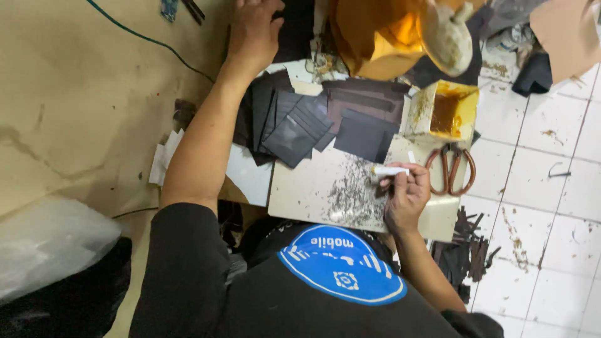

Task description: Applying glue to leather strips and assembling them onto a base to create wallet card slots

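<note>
My right hand (pixel 405 199) is closed around a short white marker-like stick (pixel 389 170), held just above a pale work board (pixel 300 188) smeared with silvery marks. My left hand (pixel 253 31) reaches far forward and lies against a black sheet (pixel 295 28) at the top edge of the view; its fingertips are cut off, so its grip is unclear. Between the two hands lies a fanned pile of dark cut leather pieces (pixel 313 119).
Brown-handled scissors (pixel 452 169) lie right of the board, beside a yellow-stained open box (pixel 441 112). An orange-yellow container (pixel 382 31) stands behind. Dark strip offcuts (pixel 466 250) litter the white tiled floor (pixel 551 188). A green cable (pixel 144 37) crosses the beige surface at left.
</note>
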